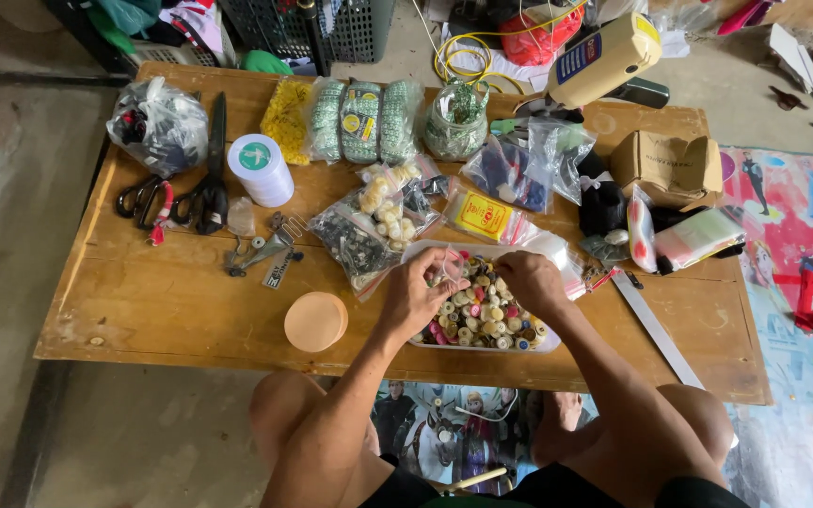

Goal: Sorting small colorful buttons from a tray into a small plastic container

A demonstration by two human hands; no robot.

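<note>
A clear plastic tray (546, 341) full of several small thread spools in mixed colours (482, 320) lies near the front edge of a low wooden table (162, 310). My left hand (418, 292) rests over the tray's left part, fingers curled on a small pinkish piece at its far edge. My right hand (531, 280) is bent over the tray's far right part, fingertips down among the spools. What the right fingers pinch is hidden.
A round peach lid (316, 321) lies left of the tray. Black scissors (207, 193), a white thread cone (260, 169), bags of buttons (380, 218), a cardboard box (670, 167), a metal ruler (659, 331) and a yellow-cream tool (602, 58) crowd the table's far half.
</note>
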